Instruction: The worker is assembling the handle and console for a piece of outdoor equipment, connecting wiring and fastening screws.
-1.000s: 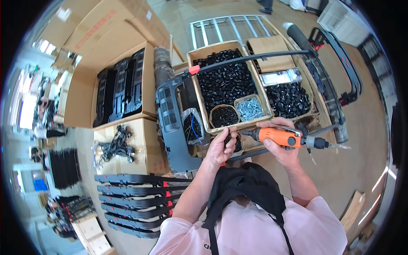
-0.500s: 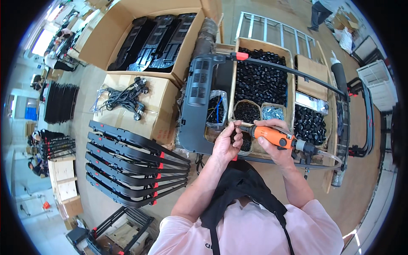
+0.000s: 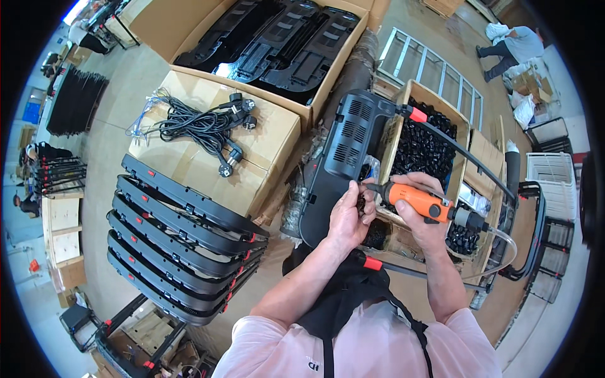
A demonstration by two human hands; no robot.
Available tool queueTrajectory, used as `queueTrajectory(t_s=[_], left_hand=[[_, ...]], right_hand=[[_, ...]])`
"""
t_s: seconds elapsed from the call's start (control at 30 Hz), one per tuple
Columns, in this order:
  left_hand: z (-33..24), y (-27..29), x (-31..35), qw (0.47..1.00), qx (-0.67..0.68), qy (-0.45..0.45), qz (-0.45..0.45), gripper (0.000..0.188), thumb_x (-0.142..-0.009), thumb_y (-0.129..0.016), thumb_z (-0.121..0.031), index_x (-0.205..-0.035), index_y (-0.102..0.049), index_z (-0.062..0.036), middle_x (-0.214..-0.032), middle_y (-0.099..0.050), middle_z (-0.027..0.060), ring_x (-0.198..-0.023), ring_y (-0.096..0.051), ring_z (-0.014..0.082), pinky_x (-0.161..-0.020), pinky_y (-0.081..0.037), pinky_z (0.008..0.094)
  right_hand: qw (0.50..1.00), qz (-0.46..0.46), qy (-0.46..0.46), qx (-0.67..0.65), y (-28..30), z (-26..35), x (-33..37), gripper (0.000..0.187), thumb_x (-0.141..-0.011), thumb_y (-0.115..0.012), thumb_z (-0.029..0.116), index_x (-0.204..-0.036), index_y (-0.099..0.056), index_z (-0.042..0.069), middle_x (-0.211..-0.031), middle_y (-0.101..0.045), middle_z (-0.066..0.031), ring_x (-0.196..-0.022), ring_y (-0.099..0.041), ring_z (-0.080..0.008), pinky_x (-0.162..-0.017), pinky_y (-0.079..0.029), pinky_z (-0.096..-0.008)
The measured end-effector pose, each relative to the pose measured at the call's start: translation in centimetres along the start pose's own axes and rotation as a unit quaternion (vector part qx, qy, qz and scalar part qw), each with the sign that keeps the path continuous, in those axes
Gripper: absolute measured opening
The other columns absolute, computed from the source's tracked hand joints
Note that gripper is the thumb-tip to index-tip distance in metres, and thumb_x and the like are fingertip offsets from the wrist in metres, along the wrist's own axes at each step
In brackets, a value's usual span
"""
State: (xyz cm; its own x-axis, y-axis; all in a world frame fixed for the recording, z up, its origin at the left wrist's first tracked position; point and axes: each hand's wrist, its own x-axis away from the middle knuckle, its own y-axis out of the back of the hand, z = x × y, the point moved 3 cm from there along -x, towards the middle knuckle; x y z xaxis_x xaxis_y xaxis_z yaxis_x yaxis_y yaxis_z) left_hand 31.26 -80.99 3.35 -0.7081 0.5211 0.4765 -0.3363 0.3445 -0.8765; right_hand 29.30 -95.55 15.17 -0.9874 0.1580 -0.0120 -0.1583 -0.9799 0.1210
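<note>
Orange and dark grey, the power screwdriver (image 3: 413,198) lies in the right hand (image 3: 423,230), whose fingers and thumb are wrapped around its body, its dark nose pointing left. Just beside that nose is the left hand (image 3: 348,217), thumb and forefinger brought together near the tip and the other fingers curled toward the palm; something small and dark shows within the curl, too small to make out. A clear hose (image 3: 515,247) loops down from the screwdriver's rear end. Just past the left hand sits a dark grey vented panel (image 3: 353,132), with a long dark bar (image 3: 467,155) running off from its upper end and a red piece (image 3: 418,114) where the two meet. Below the bar, an open box (image 3: 394,140) holds shiny black parts (image 3: 421,151). Over to the left, a closed carton (image 3: 268,151) carries a tangle of black cables (image 3: 201,129) with plugs. Beyond it stands an open carton (image 3: 170,28) of black moulded panels (image 3: 277,44); on its nearer side, curved dark frames (image 3: 183,246) are stacked. Farther out are a ladder-like metal rack (image 3: 438,62) and, at upper right, another person (image 3: 520,47)
</note>
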Motion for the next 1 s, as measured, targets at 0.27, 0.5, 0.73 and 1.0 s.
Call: queueTrajectory(t_s=[0.27, 0.5, 0.73, 1.0], left_hand=[[-2.8, 4.9, -1.4, 0.989, -0.115, -0.048, -0.078, 0.03, -0.116, -0.049, -0.032, -0.116, -0.066, -0.0073, -0.09, -0.062, -0.002, -0.067, -0.052, 0.0059, -0.056, -0.04, 0.0221], [-3.3, 5.1, -2.2, 0.991, -0.109, -0.026, -0.068, 0.031, -0.115, -0.05, -0.034, -0.115, -0.066, -0.0077, -0.087, -0.061, -0.0034, -0.064, -0.051, 0.0042, -0.051, -0.036, 0.0202], [-3.5, 5.0, -2.5, 0.992, -0.11, -0.011, -0.067, 0.033, -0.115, -0.05, -0.036, -0.115, -0.066, -0.0075, -0.086, -0.06, -0.0034, -0.064, -0.051, 0.0039, -0.051, -0.036, 0.0199], [-3.2, 5.4, -2.7, 0.992, -0.111, -0.013, -0.053, 0.033, -0.116, -0.047, -0.036, -0.113, -0.064, -0.0082, -0.088, -0.062, -0.0018, -0.065, -0.052, 0.0048, -0.051, -0.037, 0.0211]], right_hand=[[0.997, 0.056, -0.022, 0.053, -7.3, -0.3, -8.4, 0.05, -0.088, -0.08, 0.002, -0.134, -0.059, 0.002, -0.127, -0.073, -0.0148, -0.12, -0.068, -0.0223, -0.11, -0.052, -0.0394], [0.992, 0.08, -0.046, 0.092, -9.7, -1.0, -10.4, 0.049, -0.089, -0.081, 0.005, -0.134, -0.059, 0.003, -0.128, -0.072, -0.0138, -0.12, -0.068, -0.0213, -0.107, -0.055, -0.0381], [0.987, 0.085, -0.037, 0.129, -10.1, -1.5, -11.0, 0.05, -0.09, -0.08, 0.004, -0.134, -0.059, 0.003, -0.128, -0.072, -0.0144, -0.119, -0.069, -0.0218, -0.106, -0.056, -0.038], [0.982, 0.115, -0.012, 0.149, -11.0, -2.8, -11.2, 0.048, -0.088, -0.081, 0.004, -0.132, -0.061, 0.002, -0.124, -0.074, -0.0129, -0.117, -0.071, -0.0206, -0.105, -0.056, -0.0366]])
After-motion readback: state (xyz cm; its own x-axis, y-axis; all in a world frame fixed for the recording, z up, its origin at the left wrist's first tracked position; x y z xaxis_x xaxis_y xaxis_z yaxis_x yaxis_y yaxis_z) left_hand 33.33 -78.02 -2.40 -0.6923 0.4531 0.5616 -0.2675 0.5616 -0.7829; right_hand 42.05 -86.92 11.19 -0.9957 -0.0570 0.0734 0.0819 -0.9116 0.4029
